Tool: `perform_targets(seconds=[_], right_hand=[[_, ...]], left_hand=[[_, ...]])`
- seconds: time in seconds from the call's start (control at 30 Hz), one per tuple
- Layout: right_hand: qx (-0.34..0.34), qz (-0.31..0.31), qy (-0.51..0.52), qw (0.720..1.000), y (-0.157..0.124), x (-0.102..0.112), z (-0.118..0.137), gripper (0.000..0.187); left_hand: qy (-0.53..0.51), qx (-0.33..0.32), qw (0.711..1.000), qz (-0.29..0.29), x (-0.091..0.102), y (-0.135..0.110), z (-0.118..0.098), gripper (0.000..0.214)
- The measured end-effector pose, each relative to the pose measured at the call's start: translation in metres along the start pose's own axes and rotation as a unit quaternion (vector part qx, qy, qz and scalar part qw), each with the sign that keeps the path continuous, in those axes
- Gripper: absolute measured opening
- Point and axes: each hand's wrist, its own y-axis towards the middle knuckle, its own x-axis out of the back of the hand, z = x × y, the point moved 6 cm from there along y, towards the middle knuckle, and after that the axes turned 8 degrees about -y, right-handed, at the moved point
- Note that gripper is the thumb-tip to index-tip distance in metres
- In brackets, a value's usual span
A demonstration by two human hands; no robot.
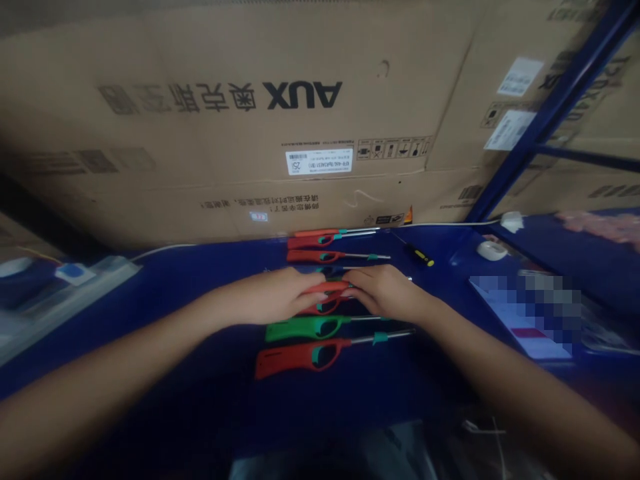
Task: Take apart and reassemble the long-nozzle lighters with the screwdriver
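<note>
The person's left hand (280, 295) lies palm down at the middle of a blue table (200, 280). Its fingers are bent and closed lightly on the handle of a red stick lighter (327, 288). The right hand (385, 293) meets it from the other side, palm down with fingers curled over the lighter's front end. Its fingertips hide the contact, so it is unclear whether it grips or only rests there. The fingertips of the two hands nearly touch above the lighter, which lies crosswise with its handle to the left.

Just toward the person from the hands lies a green lighter (300, 328). Closer still is a second red lighter (295, 358). Both lie parallel to the held one, with metal tubes pointing right. Beyond the hands lie two more red lighters (313, 256), also parallel, close to the back of the table. To their right lies a small screwdriver (417, 255) with a yellow and black handle.

A large cardboard box (250, 120) printed "AUX" upside down stands along the back edge. At the right are a blue metal frame (550, 113), a small white round object (493, 250) and a blurred sheet of paper (525, 313).
</note>
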Motion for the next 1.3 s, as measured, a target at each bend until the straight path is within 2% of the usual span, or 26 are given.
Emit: perform_targets(seconds=[0.13,0.23,0.33,0.43,0.57,0.63,0.7,0.8,0.9,0.97,1.1,1.3], right_hand=[[-0.029,-0.055,0.036,0.997,-0.004,0.002,-0.015,0.033],[-0.012,-0.028,0.040,0.999,0.002,-0.003,-0.011,0.031],[0.011,-0.003,0.028,1.000,0.008,-0.005,-0.002,0.033],[-0.016,-0.020,0.015,1.000,0.009,-0.003,-0.006,0.035],[-0.102,-0.063,-0.035,0.992,0.002,-0.003,-0.027,0.042],[-0.130,-0.071,-0.048,0.988,-0.001,-0.005,-0.037,0.045],[-0.150,-0.063,-0.050,0.985,-0.004,-0.009,-0.045,0.047],[-0.169,-0.032,-0.039,0.984,-0.006,-0.017,-0.053,0.048],[-0.158,-0.005,-0.029,0.987,-0.006,-0.022,-0.052,0.047],[-0.145,0.003,-0.023,0.989,-0.006,-0.022,-0.048,0.046],[-0.130,0.005,-0.008,0.991,-0.005,-0.019,-0.043,0.045],[-0.122,0.002,0.000,0.993,-0.005,-0.017,-0.042,0.045]], left_hand=[[-0.052,0.055,0.997,0.003,0.013,-0.031,0.026,0.030],[-0.078,0.072,0.994,-0.010,0.015,-0.047,0.037,0.033],[-0.102,0.102,0.990,-0.007,0.007,-0.048,0.044,0.036],[-0.106,0.097,0.989,-0.032,0.007,-0.032,0.050,0.039],[-0.059,0.027,0.989,-0.135,0.024,0.008,0.058,0.038],[-0.042,0.013,0.990,-0.131,0.025,0.032,0.066,0.040],[-0.016,0.008,0.989,-0.146,0.025,0.053,0.074,0.042],[0.004,0.003,0.986,-0.169,0.023,0.076,0.085,0.031],[0.028,-0.002,0.979,-0.202,0.024,0.090,0.093,0.018],[0.045,-0.003,0.975,-0.219,0.027,0.096,0.099,0.021],[0.061,0.012,0.976,-0.209,0.031,0.111,0.110,0.030],[0.059,0.039,0.983,-0.171,0.034,0.133,0.114,0.026]])
